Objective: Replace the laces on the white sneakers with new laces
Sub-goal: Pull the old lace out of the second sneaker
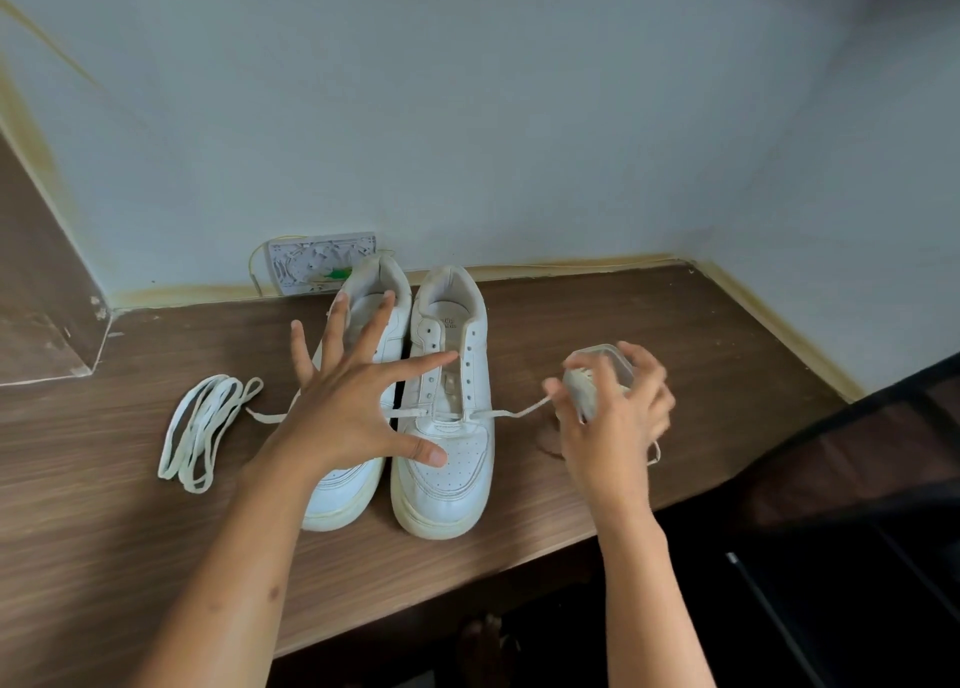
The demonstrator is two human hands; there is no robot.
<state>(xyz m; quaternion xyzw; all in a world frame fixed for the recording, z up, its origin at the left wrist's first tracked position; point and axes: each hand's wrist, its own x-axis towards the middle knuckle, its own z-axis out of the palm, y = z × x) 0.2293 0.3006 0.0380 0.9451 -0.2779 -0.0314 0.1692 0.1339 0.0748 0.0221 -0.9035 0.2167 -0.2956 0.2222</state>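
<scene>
Two white sneakers stand side by side on the wooden shelf (649, 324), toes toward me. The right sneaker (447, 459) has one lace (498, 413) threaded through its lowest eyelets only, its ends trailing out to both sides. The left sneaker (337, 495) is partly hidden under my left hand (353, 407), which hovers over both shoes with fingers spread wide. My right hand (613, 417) grips a small clear plastic container (605, 370) with bundled white lace inside, just right of the shoes. A loose coiled white lace (202, 427) lies on the shelf at the left.
A white wall plate (317, 264) with exposed fittings sits against the pale wall behind the shoes. The shelf's front edge (467, 578) runs diagonally below the sneakers. A dark cloth (857, 453) covers the shelf's right end.
</scene>
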